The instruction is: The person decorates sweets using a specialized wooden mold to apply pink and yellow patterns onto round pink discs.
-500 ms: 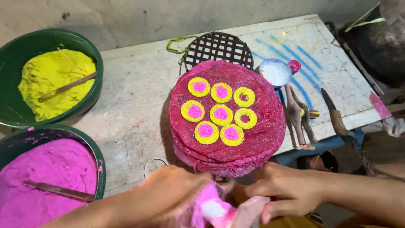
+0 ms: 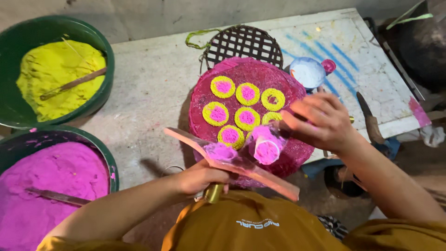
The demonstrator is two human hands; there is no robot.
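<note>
Pink-filled tube (image 2: 266, 148) in right hand (image 2: 320, 122), green bowls of yellow powder (image 2: 55, 74), pink powder (image 2: 46, 186)

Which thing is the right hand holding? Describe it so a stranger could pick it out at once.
Start at the round pink tray in the middle of the pale table, dotted with yellow rings with pink centres. At its near edge, the right hand grips a short tube packed with pink powder. Unlike the flat rings, it is held above the tray, tilted, its round pink end facing the camera.

A single head-worn camera looks steeply down, close over the hands and the counter (image 2: 153, 88) (no second view)
</note>
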